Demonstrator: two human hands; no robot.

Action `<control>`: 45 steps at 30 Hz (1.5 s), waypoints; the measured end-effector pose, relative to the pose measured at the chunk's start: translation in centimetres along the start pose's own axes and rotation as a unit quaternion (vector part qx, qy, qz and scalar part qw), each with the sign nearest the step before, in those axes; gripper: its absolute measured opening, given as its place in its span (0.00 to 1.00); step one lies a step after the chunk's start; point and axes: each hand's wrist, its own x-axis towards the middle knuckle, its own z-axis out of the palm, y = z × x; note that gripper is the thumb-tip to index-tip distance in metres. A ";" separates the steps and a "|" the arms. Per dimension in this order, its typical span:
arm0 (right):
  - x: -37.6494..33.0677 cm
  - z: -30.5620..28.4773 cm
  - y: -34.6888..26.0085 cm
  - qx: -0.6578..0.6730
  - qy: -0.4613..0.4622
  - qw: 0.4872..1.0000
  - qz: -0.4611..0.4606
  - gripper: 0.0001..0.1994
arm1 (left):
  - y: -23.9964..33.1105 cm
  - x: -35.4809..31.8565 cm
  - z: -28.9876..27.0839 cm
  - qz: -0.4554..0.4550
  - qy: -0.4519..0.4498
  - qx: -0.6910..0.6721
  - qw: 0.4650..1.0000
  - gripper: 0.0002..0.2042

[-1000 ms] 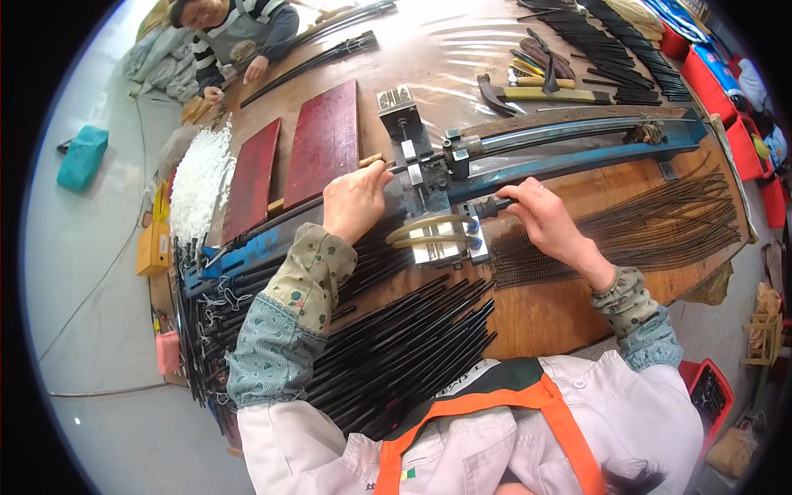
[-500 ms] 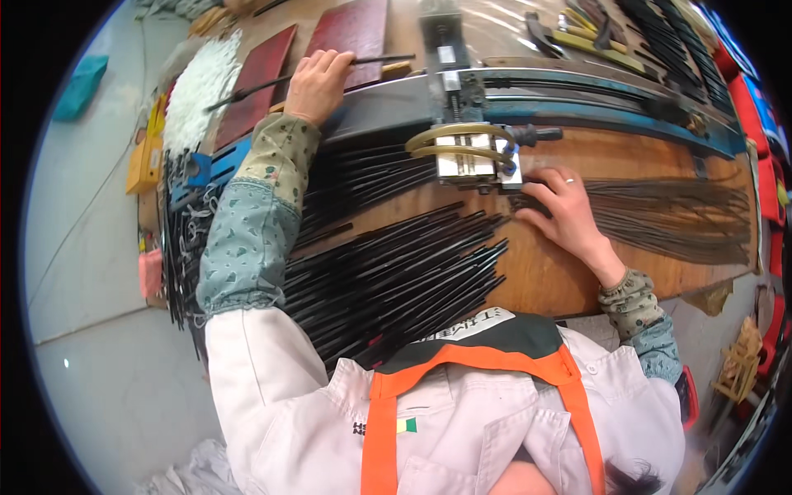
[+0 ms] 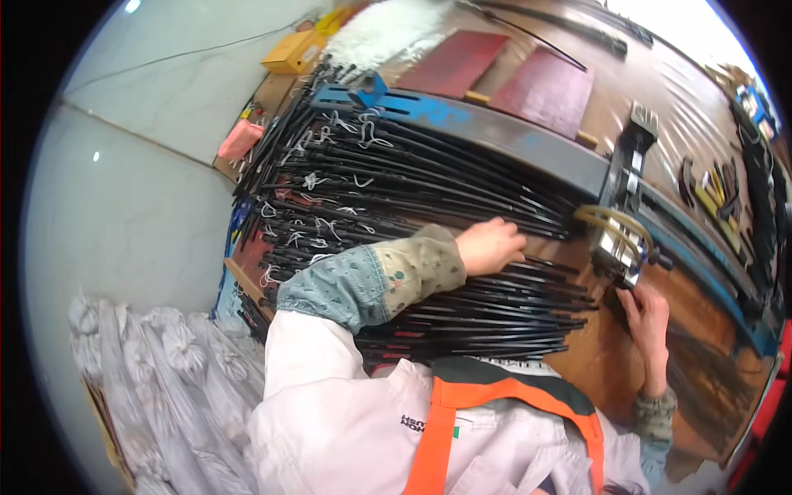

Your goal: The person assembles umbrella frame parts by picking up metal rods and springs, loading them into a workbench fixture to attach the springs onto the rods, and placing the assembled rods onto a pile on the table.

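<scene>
My left hand (image 3: pixel 492 246) reaches in from the left over a wide spread of thin black rods (image 3: pixel 487 326). Its fingers are curled down among the rod tips; what lies between them is hidden. White string loops (image 3: pixel 367 132) are tied near the left ends of many rods. My right hand (image 3: pixel 648 318) is just under a small metal clamp (image 3: pixel 615 252) with a brownish tube looped over it. Its thumb and fingertips come close together at the clamp's lower edge, and anything they pinch is too small to tell. Thin dark strands (image 3: pixel 701 371) lie right of this hand.
A long blue and grey metal rail (image 3: pixel 528 136) runs beyond the rods, carrying the clamp. Past it lie two dark red boards (image 3: pixel 549 91), a single black rod (image 3: pixel 536 37), a white heap (image 3: pixel 388 33) and hand tools (image 3: pixel 718 194). White wrapped bundles (image 3: pixel 173 363) stand at lower left.
My left hand has let go of the black rod it held beyond the rail and come back over the spread rods. My right hand stays by the clamp. The view has turned leftward.
</scene>
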 end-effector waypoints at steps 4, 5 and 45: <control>-1.7 -1.3 -2.9 0.099 -0.016 0.991 0.092 0.09 | 0.7 1.6 1.5 0.076 0.021 -0.046 0.996 0.04; -1.0 -1.8 -5.0 0.133 -0.048 0.984 0.109 0.08 | 1.3 1.4 1.6 0.078 0.025 -0.074 0.994 0.06; -8.3 -13.2 7.0 -0.035 0.267 0.959 0.090 0.28 | 16.2 17.3 -12.9 0.225 0.015 0.093 0.970 0.13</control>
